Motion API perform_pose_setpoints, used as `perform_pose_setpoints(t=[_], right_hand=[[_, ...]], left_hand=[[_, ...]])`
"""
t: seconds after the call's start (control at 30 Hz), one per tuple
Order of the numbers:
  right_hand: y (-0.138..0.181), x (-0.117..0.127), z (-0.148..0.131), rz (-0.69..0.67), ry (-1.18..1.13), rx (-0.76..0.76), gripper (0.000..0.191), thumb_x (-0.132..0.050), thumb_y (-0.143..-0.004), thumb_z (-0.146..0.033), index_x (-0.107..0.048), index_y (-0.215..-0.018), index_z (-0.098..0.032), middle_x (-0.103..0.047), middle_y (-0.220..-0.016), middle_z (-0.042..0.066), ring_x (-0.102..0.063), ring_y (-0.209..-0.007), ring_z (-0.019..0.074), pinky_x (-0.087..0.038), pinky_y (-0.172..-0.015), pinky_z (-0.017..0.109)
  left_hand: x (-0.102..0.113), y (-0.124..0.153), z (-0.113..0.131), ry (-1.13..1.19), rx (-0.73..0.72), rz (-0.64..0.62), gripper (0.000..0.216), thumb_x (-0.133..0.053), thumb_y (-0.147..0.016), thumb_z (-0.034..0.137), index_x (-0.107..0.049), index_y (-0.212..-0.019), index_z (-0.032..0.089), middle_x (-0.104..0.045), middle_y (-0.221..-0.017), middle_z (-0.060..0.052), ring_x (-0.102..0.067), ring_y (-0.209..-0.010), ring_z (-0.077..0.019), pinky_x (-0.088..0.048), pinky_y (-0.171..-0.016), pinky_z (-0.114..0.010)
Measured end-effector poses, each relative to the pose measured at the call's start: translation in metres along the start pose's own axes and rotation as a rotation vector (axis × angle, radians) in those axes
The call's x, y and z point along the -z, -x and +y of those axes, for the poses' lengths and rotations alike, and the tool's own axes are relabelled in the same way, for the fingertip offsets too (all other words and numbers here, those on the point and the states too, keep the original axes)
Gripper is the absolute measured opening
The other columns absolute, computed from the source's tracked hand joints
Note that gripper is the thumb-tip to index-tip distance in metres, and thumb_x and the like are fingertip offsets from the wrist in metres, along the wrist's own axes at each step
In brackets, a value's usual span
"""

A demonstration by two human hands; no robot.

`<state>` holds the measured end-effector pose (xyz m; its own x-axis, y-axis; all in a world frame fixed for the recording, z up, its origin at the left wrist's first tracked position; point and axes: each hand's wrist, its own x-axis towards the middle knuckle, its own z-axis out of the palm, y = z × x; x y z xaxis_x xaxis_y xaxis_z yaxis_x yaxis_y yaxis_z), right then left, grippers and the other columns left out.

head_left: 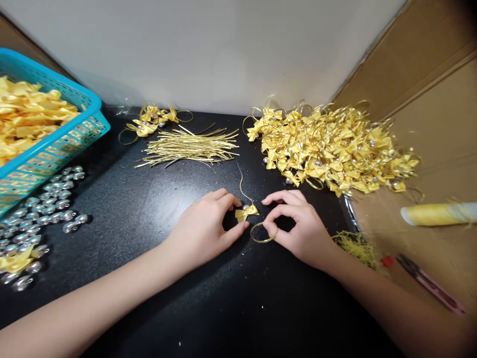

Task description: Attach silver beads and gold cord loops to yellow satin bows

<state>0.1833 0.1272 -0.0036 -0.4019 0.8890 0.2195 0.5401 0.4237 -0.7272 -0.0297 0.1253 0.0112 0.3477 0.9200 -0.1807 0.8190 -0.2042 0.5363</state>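
A yellow satin bow (242, 215) with a small silver bell lies on the black tabletop, and a thin gold strand (241, 184) curls away from it. Around its left side is my left hand (208, 221), thumb and index finger apart, their tips close to the bow; I cannot tell whether they touch it. My right hand (300, 226) pinches a gold cord ring (257, 240) between thumb and index finger, just right of and below the bow. Its other fingers are curled.
A bundle of gold ties (190, 146) lies ahead, with a few finished bows (145, 128) behind it. Bows with rings form a large pile (335, 149) at right. A blue basket (55, 141) of bows and silver bells (52, 204) are left. Pink snips (432, 286) and a yellow spool (436, 214) lie on cardboard.
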Motion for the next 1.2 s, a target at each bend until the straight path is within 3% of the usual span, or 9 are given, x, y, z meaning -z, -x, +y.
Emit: perform_pose_setpoints(t=[0.2,0.43,0.63,0.9,1.07,1.2], right_hand=[[0.000,-0.007,0.002,-0.015,-0.051,-0.034,0.013,-0.069,-0.071,-0.009,-0.067,-0.065,-0.020,-0.072,-0.100,0.005,-0.062,-0.096,0.0222,-0.048,-0.086,0.040],[0.000,-0.010,0.001,0.041,-0.169,-0.008,0.012,-0.068,-0.073,-0.007,-0.066,-0.068,-0.018,-0.073,-0.081,0.004,-0.068,-0.078,0.0162,-0.052,-0.077,0.032],[0.000,-0.010,-0.002,0.083,-0.187,-0.015,0.011,-0.067,-0.075,-0.009,-0.065,-0.067,-0.016,-0.070,-0.075,0.003,-0.065,-0.072,0.0141,-0.051,-0.071,0.029],[0.002,-0.013,-0.004,0.162,-0.162,-0.012,0.010,-0.066,-0.075,-0.009,-0.066,-0.067,-0.016,-0.067,-0.074,0.004,-0.061,-0.071,0.0143,-0.049,-0.068,0.030],[0.003,-0.014,-0.006,0.193,-0.156,0.003,0.012,-0.065,-0.076,-0.011,-0.064,-0.065,-0.016,-0.066,-0.073,0.004,-0.060,-0.069,0.0144,-0.048,-0.066,0.030],[0.005,-0.014,-0.009,0.196,-0.176,0.031,0.012,-0.066,-0.076,-0.010,-0.063,-0.065,-0.016,-0.066,-0.072,0.004,-0.059,-0.069,0.0137,-0.047,-0.066,0.029]], left_hand=[[-0.017,0.000,0.001,0.057,-0.094,0.034,0.010,-0.054,-0.087,0.021,-0.062,-0.085,0.016,-0.062,-0.088,-0.006,-0.059,-0.083,-0.0190,-0.045,-0.071,-0.029],[-0.017,0.001,0.007,0.414,-0.056,0.025,0.010,-0.055,-0.088,0.022,-0.061,-0.083,0.016,-0.063,-0.069,0.002,-0.056,-0.060,-0.0096,-0.042,-0.058,-0.021],[-0.025,0.005,0.007,0.701,0.031,0.067,0.015,-0.060,-0.088,0.030,-0.060,-0.084,0.016,-0.065,-0.075,0.001,-0.060,-0.067,-0.0098,-0.046,-0.060,-0.020],[-0.034,0.003,0.008,0.977,0.044,0.064,0.014,-0.067,-0.082,0.024,-0.061,-0.092,0.015,-0.066,-0.081,0.000,-0.061,-0.074,-0.0087,-0.049,-0.069,-0.020],[-0.035,0.003,0.009,0.990,0.092,0.061,0.023,-0.074,-0.075,0.027,-0.060,-0.088,0.014,-0.065,-0.078,0.000,-0.058,-0.069,-0.0092,-0.048,-0.065,-0.020],[-0.030,0.003,0.009,0.834,0.087,0.007,0.025,-0.068,-0.080,0.037,-0.060,-0.081,0.014,-0.064,-0.073,-0.001,-0.056,-0.064,-0.0105,-0.045,-0.059,-0.022]])
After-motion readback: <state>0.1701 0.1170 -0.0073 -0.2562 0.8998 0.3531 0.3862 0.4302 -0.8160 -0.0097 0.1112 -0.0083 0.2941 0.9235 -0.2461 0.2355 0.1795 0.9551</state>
